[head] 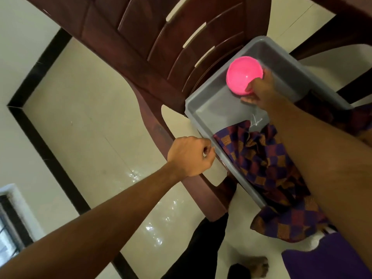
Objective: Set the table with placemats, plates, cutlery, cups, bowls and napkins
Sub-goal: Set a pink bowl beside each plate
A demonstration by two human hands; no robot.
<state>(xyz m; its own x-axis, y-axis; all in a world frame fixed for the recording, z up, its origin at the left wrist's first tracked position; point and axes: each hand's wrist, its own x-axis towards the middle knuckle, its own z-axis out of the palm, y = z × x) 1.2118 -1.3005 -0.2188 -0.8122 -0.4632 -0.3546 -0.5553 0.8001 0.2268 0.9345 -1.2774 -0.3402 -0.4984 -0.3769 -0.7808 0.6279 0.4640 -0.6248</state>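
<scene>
Pink bowl, grey tub, purple-orange checked cloth

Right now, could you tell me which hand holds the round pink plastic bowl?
The right hand grips the round pink plastic bowl over the grey plastic tub; the left hand holds none.

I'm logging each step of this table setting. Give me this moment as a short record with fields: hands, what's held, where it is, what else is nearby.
right hand: grips the pink bowl at its rim, thumb inside
bowl place: within the grey tub; lifted or resting, unclear
tub support: seat of a maroon chair
left hand: fingers curled beside the tub's rim; grip unclear
also in tub: checked cloth, hanging over the near edge
</scene>
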